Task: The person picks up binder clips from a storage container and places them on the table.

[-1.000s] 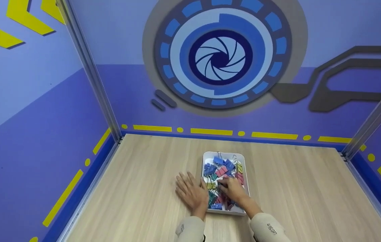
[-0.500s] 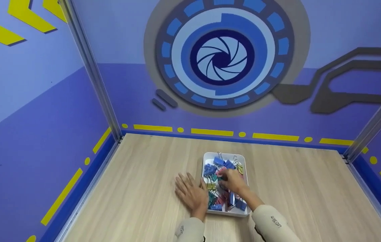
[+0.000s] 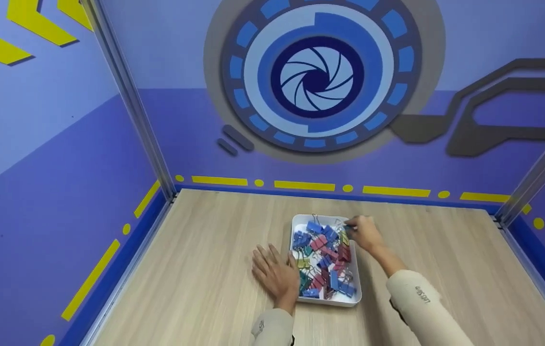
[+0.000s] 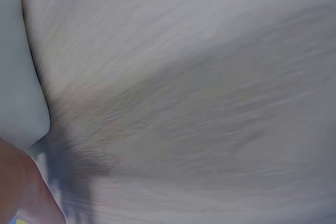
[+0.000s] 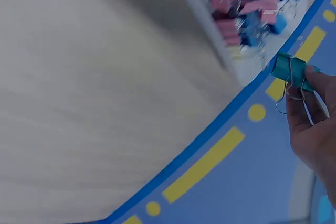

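A white tray (image 3: 328,302) on the table holds several binder clips in blue, red, green and yellow, lying in a loose jumble. Beside its left wall, my left hand (image 3: 276,275) lies flat with fingers spread and the thumb at the rim. In the left wrist view only a bit of that hand (image 4: 26,190) shows at the lower corner. Over the tray's far right corner, my right hand (image 3: 365,234) pinches a green binder clip (image 5: 290,70) between thumb and fingers; its wire handles stick out in the right wrist view.
The wood-grain table (image 3: 205,250) spreads out around the tray. Blue-purple panels (image 3: 176,134) with yellow marks rise along its back and sides, joined by metal posts (image 3: 130,96) at the corners.
My right hand has moved from the tray's middle to its far right corner, now pinching a green binder clip. Clips in the middle have come into sight. The left hand has stayed put.
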Motion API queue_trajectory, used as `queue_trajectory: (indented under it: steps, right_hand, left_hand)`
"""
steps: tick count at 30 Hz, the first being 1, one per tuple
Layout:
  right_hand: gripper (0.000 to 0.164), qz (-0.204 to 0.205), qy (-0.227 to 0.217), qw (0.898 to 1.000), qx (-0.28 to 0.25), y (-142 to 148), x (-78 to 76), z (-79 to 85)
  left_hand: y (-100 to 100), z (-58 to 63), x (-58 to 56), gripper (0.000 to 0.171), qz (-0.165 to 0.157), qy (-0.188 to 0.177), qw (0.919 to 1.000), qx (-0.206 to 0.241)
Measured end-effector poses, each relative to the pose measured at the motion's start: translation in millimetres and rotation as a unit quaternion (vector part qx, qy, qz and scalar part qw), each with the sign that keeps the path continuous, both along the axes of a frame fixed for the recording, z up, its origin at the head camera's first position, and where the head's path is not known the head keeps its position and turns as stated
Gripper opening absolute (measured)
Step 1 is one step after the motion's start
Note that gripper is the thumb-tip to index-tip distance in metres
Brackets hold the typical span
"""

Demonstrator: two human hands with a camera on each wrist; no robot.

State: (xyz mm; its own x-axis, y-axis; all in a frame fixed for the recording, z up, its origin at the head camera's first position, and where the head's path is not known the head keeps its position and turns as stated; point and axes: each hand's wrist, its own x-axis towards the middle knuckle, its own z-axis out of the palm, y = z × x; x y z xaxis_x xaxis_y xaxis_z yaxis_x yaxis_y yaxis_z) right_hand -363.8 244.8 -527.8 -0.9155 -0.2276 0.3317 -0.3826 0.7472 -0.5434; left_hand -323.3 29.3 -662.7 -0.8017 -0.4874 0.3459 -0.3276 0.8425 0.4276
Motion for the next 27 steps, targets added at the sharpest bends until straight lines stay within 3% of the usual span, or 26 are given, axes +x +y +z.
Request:
queue_trajectory:
  steps: [4,10,15,21,26,27]
  right_hand:
    - [0.017,-0.053,-0.035,0.996,0.058,37,6.6,-3.6]
    - [0.037,-0.097,-0.090,0.981,0.141,84,30.9,-31.0]
    - [0.036,-0.093,-0.122,0.969,0.194,99,44.0,-49.0]
    - [0.039,-0.108,-0.150,0.961,0.207,103,48.2,-59.3]
    - [0.004,-0.114,-0.161,0.957,0.211,107,55.0,-63.5]
    - [0.008,-0.116,-0.165,0.957,0.207,109,56.2,-63.8]
  left_hand:
    - [2,1.3,1.4,0.067,-0.002,0.002,1.0000,-0.001]
    - [4,1.9,3.0,0.067,-0.011,-0.003,0.9999,0.006]
    - [3,-0.3,3.9,0.066,-0.003,-0.002,1.0000,-0.007]
    - [3,-4.1,6.1,0.067,-0.002,0.002,1.0000,-0.007]
    - [5,-4.5,9.1,0.067,-0.006,0.001,0.9999,-0.009]
    - [5,-4.6,9.7,0.067,-0.006,0.001,0.9999,-0.010]
